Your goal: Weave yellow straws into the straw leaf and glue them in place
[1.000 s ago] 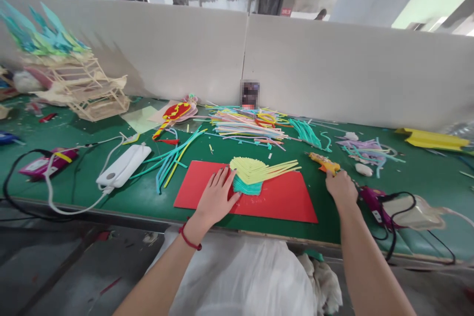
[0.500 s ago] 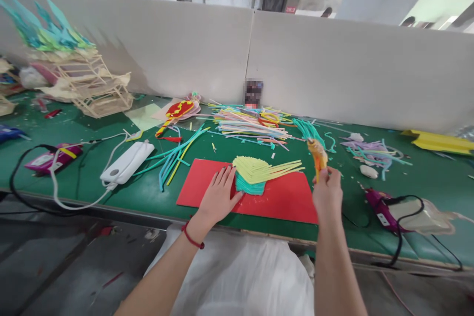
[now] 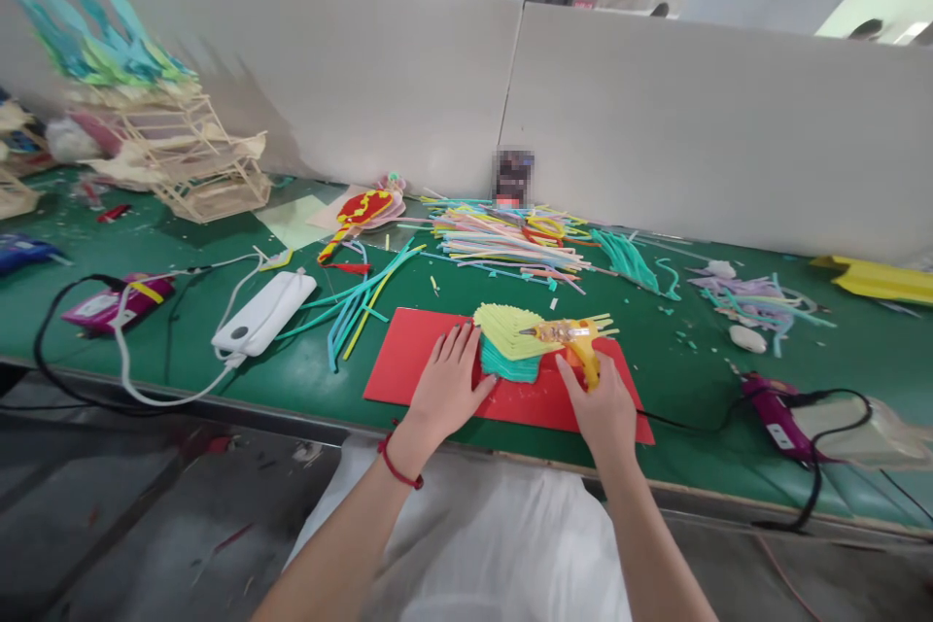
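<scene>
My left hand (image 3: 448, 384) lies flat on the red sheet (image 3: 408, 340), fingers stretched along the left side of a layered shape made of strips. That shape has pale yellow strips (image 3: 502, 326) on top and teal strips (image 3: 510, 367) below. My right hand (image 3: 604, 403) grips a yellow glue gun (image 3: 572, 338) by its handle. The gun's nozzle points left, over the yellow strips; whether it touches them I cannot tell. Loose ends of the yellow strips show behind the gun, toward the right.
Behind the sheet lies a heap of coloured strips (image 3: 502, 248). A red-and-yellow fan shape (image 3: 364, 209), a white power bank (image 3: 266, 316) and a stick frame (image 3: 204, 180) stand left. A magenta device (image 3: 783, 423) with a black cable sits right, near the table edge.
My right hand has swung the glue gun left and down from beside the sheet to over the yellow strips. The left hand stays on the sheet. The view has shifted slightly.
</scene>
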Available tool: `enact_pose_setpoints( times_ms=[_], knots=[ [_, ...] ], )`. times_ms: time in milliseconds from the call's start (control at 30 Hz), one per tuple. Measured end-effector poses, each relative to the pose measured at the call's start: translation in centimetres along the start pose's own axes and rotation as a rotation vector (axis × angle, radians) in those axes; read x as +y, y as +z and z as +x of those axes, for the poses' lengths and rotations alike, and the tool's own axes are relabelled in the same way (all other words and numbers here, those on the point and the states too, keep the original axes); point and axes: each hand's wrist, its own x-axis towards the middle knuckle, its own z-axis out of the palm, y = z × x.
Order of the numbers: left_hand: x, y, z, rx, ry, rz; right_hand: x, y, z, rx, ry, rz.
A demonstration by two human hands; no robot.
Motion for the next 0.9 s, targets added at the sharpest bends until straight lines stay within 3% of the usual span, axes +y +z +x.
enact_pose_setpoints(
  times_ms=[100,333,500,600,667,767,900],
  knots=[
    [-0.1,0.0,-0.1,0.005,0.016,-0.007,-0.4,0.0,-0.1,0.010,-0.014,-0.041],
    [-0.6,0.0,0.1,0.006,0.065,-0.060,-1.3,-0.7,0.7,-0.097,0.112,-0.220],
    [-0.7,0.0,-0.1,0.034,0.056,-0.145,-1.4,-0.7,1.0,-0.071,0.162,-0.253],
    [-1.0,-1.1,0.2,-0.005,0.014,-0.304,-1.5,-0.7,0.6,-0.046,0.168,-0.247],
    [-1.3,-2.2,1.2,-0.053,-0.085,-0.448,-1.5,-0.6,0.4,-0.041,0.170,-0.239],
    [-2.0,-3.7,3.9,-0.051,-0.171,-0.470,-1.4,-0.7,0.4,-0.051,0.168,-0.228],
    [-2.5,-4.1,8.0,-0.064,-0.254,-0.488,-1.3,-0.7,0.4,-0.046,0.167,-0.216]
  ],
)
